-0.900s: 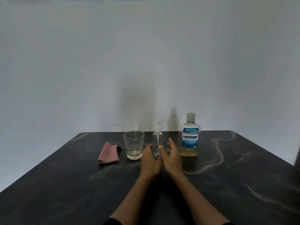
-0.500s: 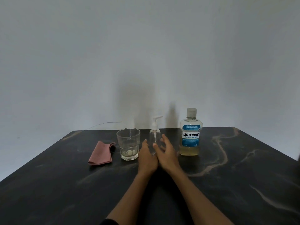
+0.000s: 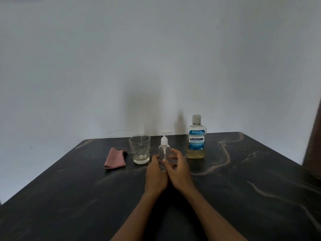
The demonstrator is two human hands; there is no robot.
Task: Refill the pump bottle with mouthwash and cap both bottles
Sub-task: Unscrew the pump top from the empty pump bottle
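Observation:
A small clear pump bottle (image 3: 164,150) with a white pump head stands upright near the middle of the dark table (image 3: 243,197). My left hand (image 3: 155,174) wraps its lower left side and my right hand (image 3: 181,169) curls around its lower right side, thumbs on the front. The hands hide the bottle's base. The mouthwash bottle (image 3: 196,138), blue label, grey cap on, holds amber liquid in its lower third and stands upright to the right, apart from my hands.
A clear drinking glass (image 3: 139,149) stands just left of the pump bottle. A folded pink cloth (image 3: 115,158) lies further left. The table's far edge meets a plain wall. A dark object (image 3: 312,145) shows at the right edge.
My hands went from flanking the pump bottle with flat fingers to closing around its lower part. The bottle now stands slightly nearer to me than the glass.

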